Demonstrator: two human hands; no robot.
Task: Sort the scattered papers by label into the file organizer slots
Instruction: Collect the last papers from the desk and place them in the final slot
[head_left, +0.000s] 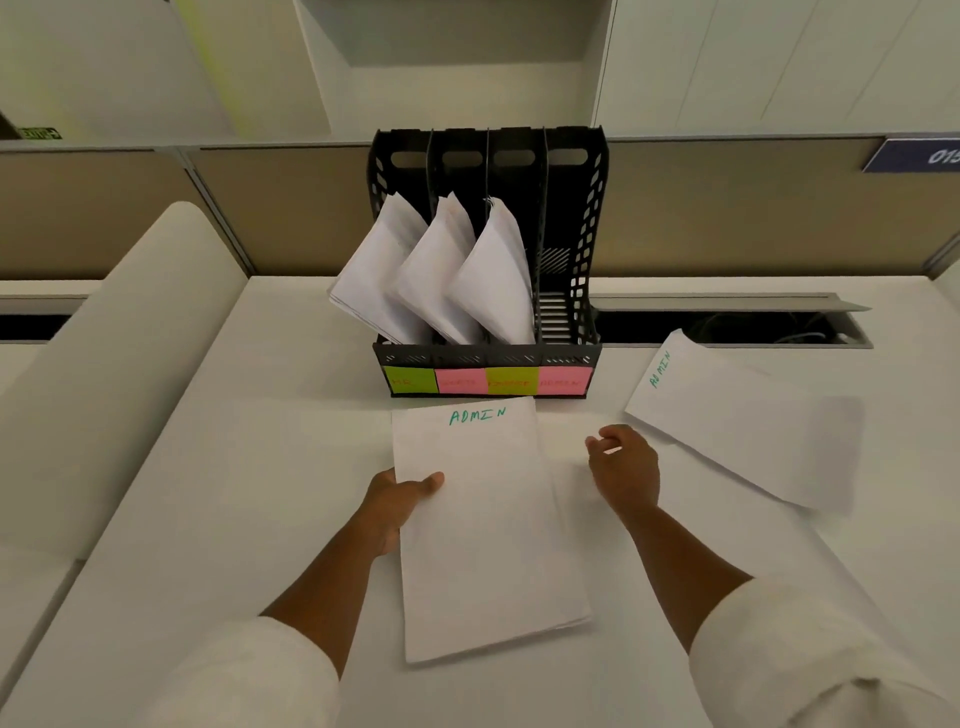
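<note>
A black file organizer (587, 244) with several slots stands at the back of the white desk (234, 467). Its three left slots hold leaning white papers (436, 270); the rightmost slot (556, 312) is bare. Coloured sticky labels (485, 380) line its front. My left hand (400, 499) grips the left edge of a thin paper stack marked "ADMIN" (483, 530) in front of the organizer, thumb on top. My right hand (623, 462) hovers with loosely curled fingers just right of the stack, holding nothing. Another "ADMIN" sheet (743, 415) lies on the desk to the right.
A raised white ledge (104, 374) runs along the desk's left side. An open cable trough (727, 325) sits behind the right sheet. A beige partition (727, 208) closes off the back.
</note>
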